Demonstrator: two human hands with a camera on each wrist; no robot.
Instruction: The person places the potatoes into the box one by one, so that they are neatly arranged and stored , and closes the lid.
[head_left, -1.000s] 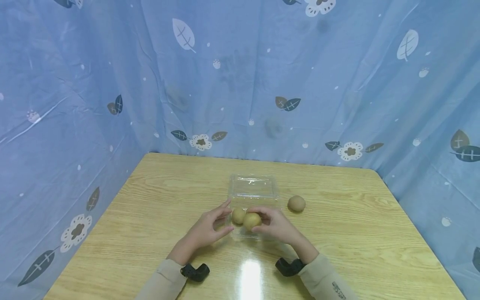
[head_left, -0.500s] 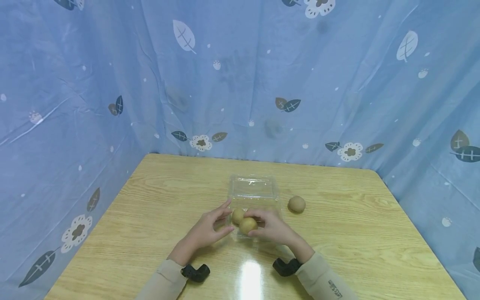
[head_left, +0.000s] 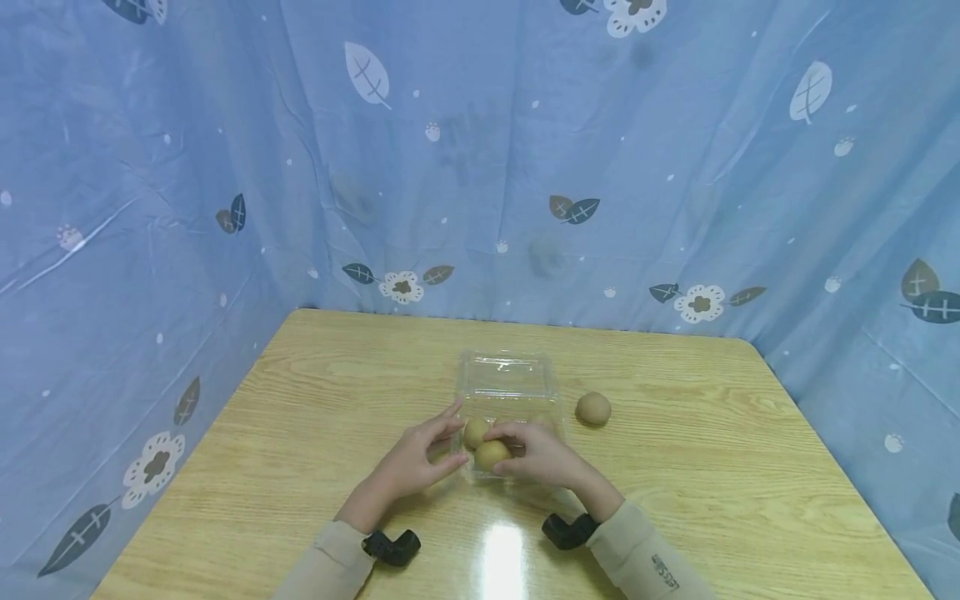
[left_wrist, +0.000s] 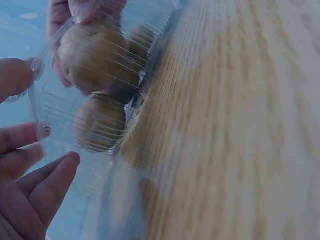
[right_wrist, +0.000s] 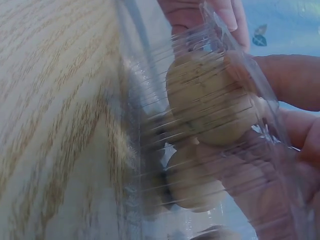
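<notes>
My right hand (head_left: 546, 456) grips a tan potato (head_left: 491, 456) between thumb and fingers, low inside the front part of a clear plastic clamshell box (head_left: 552, 408). Another potato (head_left: 476, 432) sits behind it in the box's left half; more of the box's contents lie partly hidden by the right hand. Through the ribbed wall, the left wrist view shows the held potato (left_wrist: 92, 57) over a lower one (left_wrist: 100, 125). My left hand (head_left: 412, 457) rests with spread fingers at the box's left rim, thumb toward the front, holding nothing between them.
The box's hinged lid (head_left: 504, 375) lies back, raised open, behind the tray. One loose potato (head_left: 593, 409) sits on the wooden table (head_left: 360, 367) to the right of the box. A blue patterned curtain (head_left: 480, 167) hangs beyond the table.
The right hand has carried its potato left and slightly toward me, down into the box's front left. The left hand and the loose potato have stayed in place.
</notes>
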